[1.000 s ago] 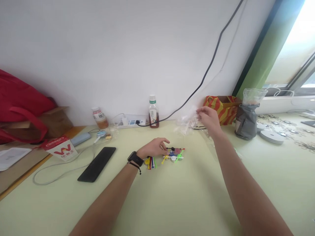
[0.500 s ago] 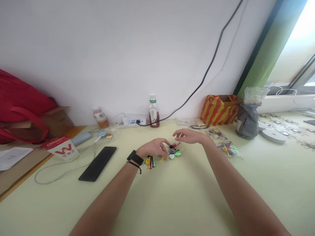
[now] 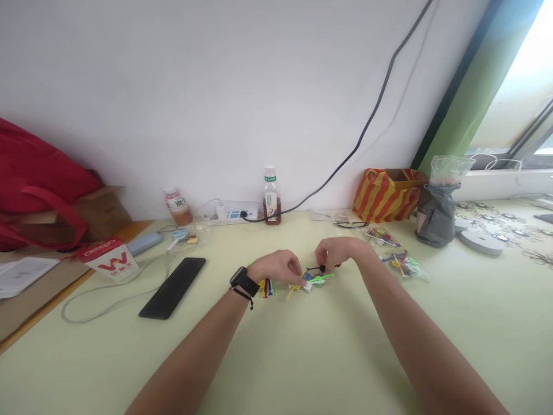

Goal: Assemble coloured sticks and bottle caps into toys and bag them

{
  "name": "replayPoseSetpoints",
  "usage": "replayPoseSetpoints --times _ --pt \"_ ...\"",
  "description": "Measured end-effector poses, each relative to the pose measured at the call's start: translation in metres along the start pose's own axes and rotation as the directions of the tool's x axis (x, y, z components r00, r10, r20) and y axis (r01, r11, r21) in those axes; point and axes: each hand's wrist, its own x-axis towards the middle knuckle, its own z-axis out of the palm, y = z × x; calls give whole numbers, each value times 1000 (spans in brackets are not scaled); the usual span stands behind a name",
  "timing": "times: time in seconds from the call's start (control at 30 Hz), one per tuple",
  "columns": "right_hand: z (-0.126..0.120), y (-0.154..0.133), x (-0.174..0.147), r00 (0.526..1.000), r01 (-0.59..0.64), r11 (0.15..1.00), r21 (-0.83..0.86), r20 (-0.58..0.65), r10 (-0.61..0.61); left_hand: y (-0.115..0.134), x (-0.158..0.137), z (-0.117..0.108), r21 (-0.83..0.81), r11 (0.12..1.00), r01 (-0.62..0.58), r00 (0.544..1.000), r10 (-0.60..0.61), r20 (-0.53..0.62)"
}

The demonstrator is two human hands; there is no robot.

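Note:
My left hand (image 3: 280, 266), with a dark watch (image 3: 244, 280) on its wrist, has thumb and fingers closed at the edge of a small pile of plastic pieces. What lies between its fingertips I cannot make out. A green stick-like piece (image 3: 320, 279), a white round piece (image 3: 307, 286) and a yellow piece (image 3: 294, 290) are in this pile. Just behind it, my right hand (image 3: 334, 252) pinches a black plastic piece (image 3: 322, 268) with thin arms. Partly behind my left wrist lies a bunch of coloured sticks (image 3: 268, 287).
Bagged plastic pieces (image 3: 401, 263) lie to the right, near glasses (image 3: 352, 224). A bottle (image 3: 271, 199) and a power strip (image 3: 233, 213) stand by the wall. At left are a black slab (image 3: 173, 288), a cable and a red-and-white box (image 3: 110, 262).
My right hand has come down and closed on the black piece, which has shifted right. The left hand has moved slightly right, its fingertips now together at the pile.

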Motion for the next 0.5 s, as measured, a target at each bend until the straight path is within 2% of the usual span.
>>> replayPoseSetpoints --times 0.1,0.17,0.23,0.33,0.5 --pt "-4 -1 -9 998 -54 996 -72 -46 51 3 0 4 21 1000 -12 1000 12 17" --pt "-4 -3 -11 993 -18 998 -65 -119 11 3 1 5 -4 1000 -27 1000 27 13" --pt "-2 -7 -9 987 72 997 -23 -145 -74 3 2 6 -28 999 -34 999 35 12" --pt "2 -11 -2 979 190 981 32 -75 -188 2 2 3 -87 996 -25 999 27 21" --pt "5 -12 2 983 169 985 36 73 -171 -3 -3 -9 -295 954 58 998 -52 26"
